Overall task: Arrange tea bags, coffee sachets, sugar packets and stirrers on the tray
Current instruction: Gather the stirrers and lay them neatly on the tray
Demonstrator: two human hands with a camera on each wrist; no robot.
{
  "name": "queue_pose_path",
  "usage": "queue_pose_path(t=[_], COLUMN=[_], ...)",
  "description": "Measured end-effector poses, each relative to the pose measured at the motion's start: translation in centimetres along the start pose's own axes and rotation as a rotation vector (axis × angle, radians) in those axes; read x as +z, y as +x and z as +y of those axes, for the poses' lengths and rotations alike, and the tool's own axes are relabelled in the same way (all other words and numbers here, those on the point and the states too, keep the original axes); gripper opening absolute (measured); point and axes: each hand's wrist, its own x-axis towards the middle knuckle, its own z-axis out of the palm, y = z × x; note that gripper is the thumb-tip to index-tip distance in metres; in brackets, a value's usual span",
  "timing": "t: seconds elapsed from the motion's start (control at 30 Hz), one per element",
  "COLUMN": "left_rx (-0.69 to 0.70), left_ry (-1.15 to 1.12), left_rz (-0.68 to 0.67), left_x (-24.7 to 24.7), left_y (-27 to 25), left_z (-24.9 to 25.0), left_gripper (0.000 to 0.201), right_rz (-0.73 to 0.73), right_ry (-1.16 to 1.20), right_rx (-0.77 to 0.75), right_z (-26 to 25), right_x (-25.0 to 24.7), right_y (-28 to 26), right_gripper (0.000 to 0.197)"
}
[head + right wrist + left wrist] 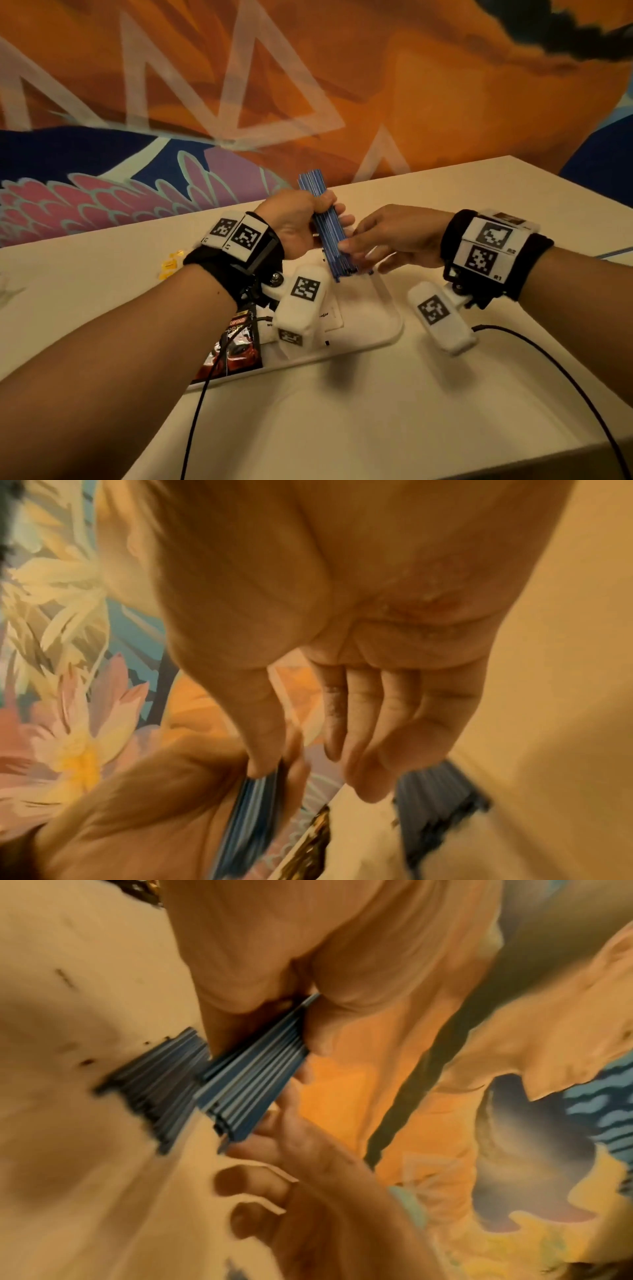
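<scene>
Beyond the left forearm (120,342), blue stirrers (327,222) are clamped tilted in the left hand (291,222) above the white tray (376,318), pinched low by the right hand (394,236). Stirrer placement seems underway; flat lowering is needed.

- coffee sachet (239,353): I can read only part of the label; the left wrist camera (303,308) hides the rest.
- yellow bits (170,264) on counter (342,411): too blurred to identify.
- right wrist view: stirrers (246,818) smeared.

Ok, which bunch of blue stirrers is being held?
The raised bunch: the left hand grips it and the right hand pinches its lower part. The other bunch lies flat below.
</scene>
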Motion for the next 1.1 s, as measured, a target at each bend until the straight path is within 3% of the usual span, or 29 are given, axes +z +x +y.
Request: queue_pose_path(t=[0.13,0.23,0.37,0.47,0.73,0.87,1.1], left_rx=[-0.303,-0.392,-0.458,-0.433,-0.418,-0.352,-0.334], left_ry=[0.134,0.187,0.32,0.454,0.478,0.569,0.609], left_rz=[-0.009,-0.013,-0.014,0.008,0.069,0.147,0.153], left_x=[1.1,2.0,2.7,2.7,2.9,3.0,2.9], left_y=[0.6,1.6,1.9,2.3,1.5,1.5,0.9], left_z=[-3.1,-5.4,-6.6,-6.8,-6.4,-6.2,-6.0], left_gripper=[0.02,0.029,0.017,0.01,0.03,0.021,0.018], right_rz=[0.124,0.132,0.119,0.109,0.1,0.089,0.085], right_ry=[-0.083,-0.111,-0.152,-0.169,-0.19,-0.216,-0.245], right_rx=[0.049,0.082,0.104,0.1,0.099,0.109,0.093], right_z=[2.0,3.2,4.3,4.8,5.5,5.8,5.8], right_x=[-2.3,-2.7,-2.6,-2.4,-2.1,-1.9,-1.6], right_y=[-0.3,-0.3,-0.1,0.0,0.4,0.3,0.4], right_gripper=[0.034,0.032,0.031,0.03,0.021,0.02,0.02])
